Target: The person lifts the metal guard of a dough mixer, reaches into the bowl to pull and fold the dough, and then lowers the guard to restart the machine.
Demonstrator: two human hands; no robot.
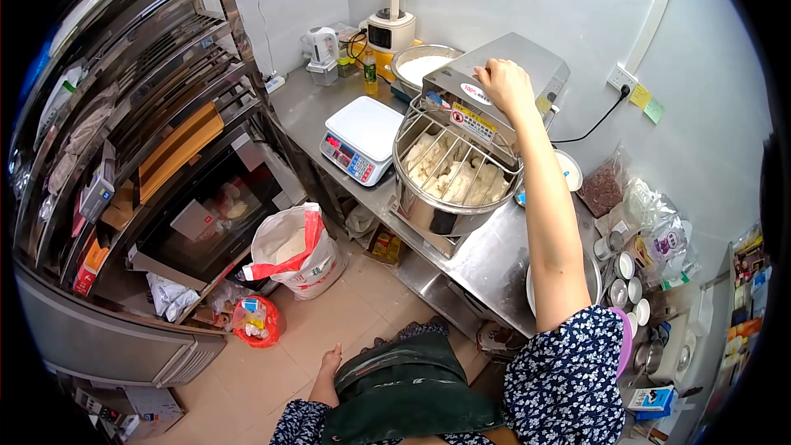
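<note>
My right hand [504, 84] is raised over the grey metal head of a dough mixer [519, 58], fingers curled in; what they hold, if anything, is hidden. Under that head stands the mixer's steel bowl [437, 221], covered by a wire guard [461, 166]. Pale, lumpy dough [449, 173] shows through the bars. My left hand [331, 358] hangs low beside my dark apron [412, 387], with a finger stretched out and nothing visible in it.
Left of the mixer sit a white digital scale [362, 130], a bowl of white powder [424, 66] and a blender [391, 16]. An open white sack [301, 255] and red bag [257, 321] stand on the floor. A tray rack [181, 41] rises left; bags and tins line the right.
</note>
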